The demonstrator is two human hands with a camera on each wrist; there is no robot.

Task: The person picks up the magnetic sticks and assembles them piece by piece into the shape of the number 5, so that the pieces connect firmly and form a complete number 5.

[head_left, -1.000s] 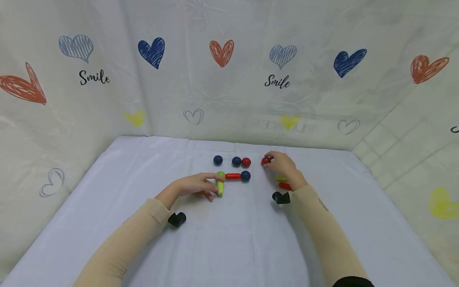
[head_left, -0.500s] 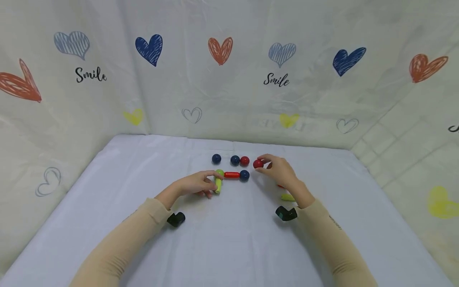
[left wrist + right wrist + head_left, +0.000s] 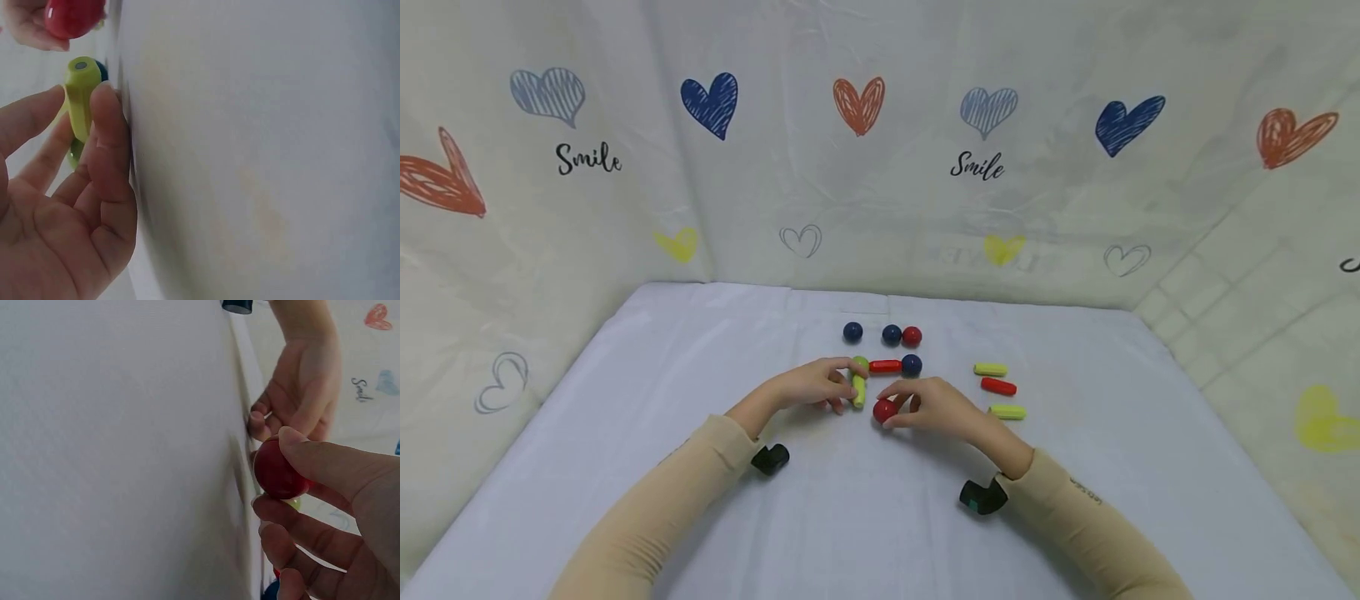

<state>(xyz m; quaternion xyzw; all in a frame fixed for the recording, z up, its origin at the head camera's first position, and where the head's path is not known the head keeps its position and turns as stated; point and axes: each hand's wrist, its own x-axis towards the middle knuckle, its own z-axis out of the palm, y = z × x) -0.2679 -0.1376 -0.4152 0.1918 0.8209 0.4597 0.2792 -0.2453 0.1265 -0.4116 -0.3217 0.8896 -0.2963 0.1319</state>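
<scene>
- Behind and along both sides: an off-white, smooth hung sheet (image 3: 910, 196) forming the walls, softly creased, with a slight sheen.
- Across its upper part: a row of large scribbled hearts, with orange-red hearts (image 3: 859, 107), dark blue hearts (image 3: 710, 104) and light blue striped hearts (image 3: 547, 95).
- Beneath that row: the black handwritten-style word "Smile" (image 3: 977, 166), printed twice.
- Lower down: solid bright yellow hearts (image 3: 1003, 249) and thin grey outlined hearts (image 3: 801, 242).
- On the right side: a faint, tile-like grid pattern (image 3: 1187, 308).
- Below: a wide, flat table covered in plain white cloth (image 3: 865, 533), gently wrinkled.
- Throughout: soft, even, rather dim light.
</scene>
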